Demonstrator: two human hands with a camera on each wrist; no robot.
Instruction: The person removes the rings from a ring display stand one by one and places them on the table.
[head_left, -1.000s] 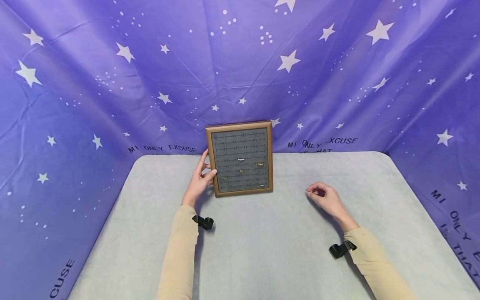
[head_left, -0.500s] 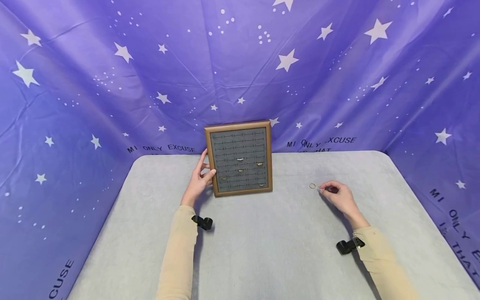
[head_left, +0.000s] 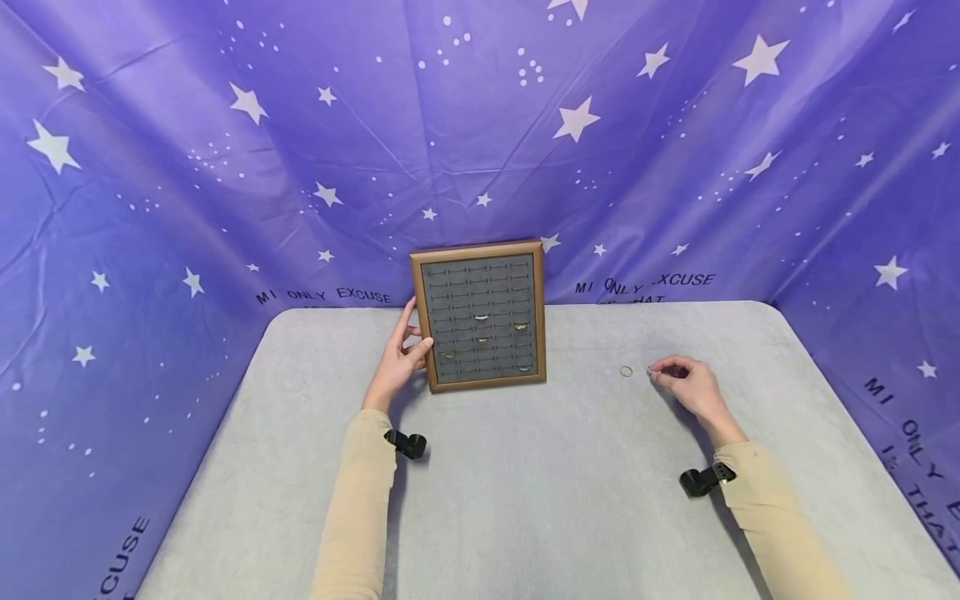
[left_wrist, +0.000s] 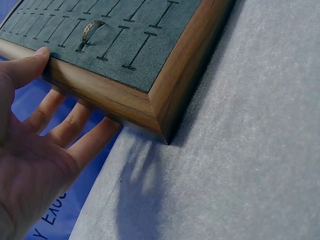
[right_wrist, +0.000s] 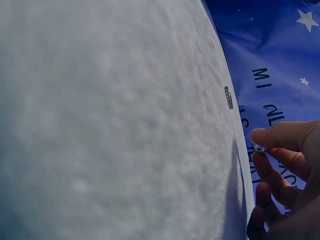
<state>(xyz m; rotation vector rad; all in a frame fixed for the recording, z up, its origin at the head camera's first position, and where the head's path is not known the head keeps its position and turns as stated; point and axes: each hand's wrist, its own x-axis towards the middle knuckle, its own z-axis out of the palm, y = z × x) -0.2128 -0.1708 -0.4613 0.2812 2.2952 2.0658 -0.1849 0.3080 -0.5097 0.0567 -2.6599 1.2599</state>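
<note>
Two hands working: our left hand (head_left: 396,360) is gripping the ring display frame (head_left: 480,315) standing on the tabletop (head_left: 525,483), right hand (head_left: 686,385) fingers (right_wrist: 280,137) are pinching a small ring (right_wrist: 258,148), one gold ring (head_left: 626,371) is lying just beside.

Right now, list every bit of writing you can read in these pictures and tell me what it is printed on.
"MI ONLY EXCUSE": black print on the purple star cloth, left of the ring tray.
"MI ONLY EXCUSE", with "THAT" cut off beneath: same cloth, right of the tray.
"MI ONLY", more cut off: cloth along the table's right edge.
"CUSE": cloth at lower left, start hidden.
The tray, the loose ring and both hands carry no writing.
</note>
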